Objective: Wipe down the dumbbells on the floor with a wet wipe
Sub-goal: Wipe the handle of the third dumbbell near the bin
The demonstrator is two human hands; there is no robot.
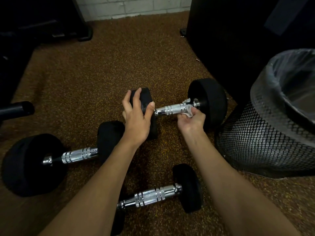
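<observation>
**Wiping the dumbbell by the bin**

Left grip curls over the dumbbell's left head, just left of the bin. Right grip pinches the wipe against its handle. Two more dumbbells sit further left.

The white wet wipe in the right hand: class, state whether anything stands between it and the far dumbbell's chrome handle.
Nothing visible does. The right hand pinches the white wet wipe against the ribbed chrome handle of the far black dumbbell, whose opposite head the left hand grips.
</observation>
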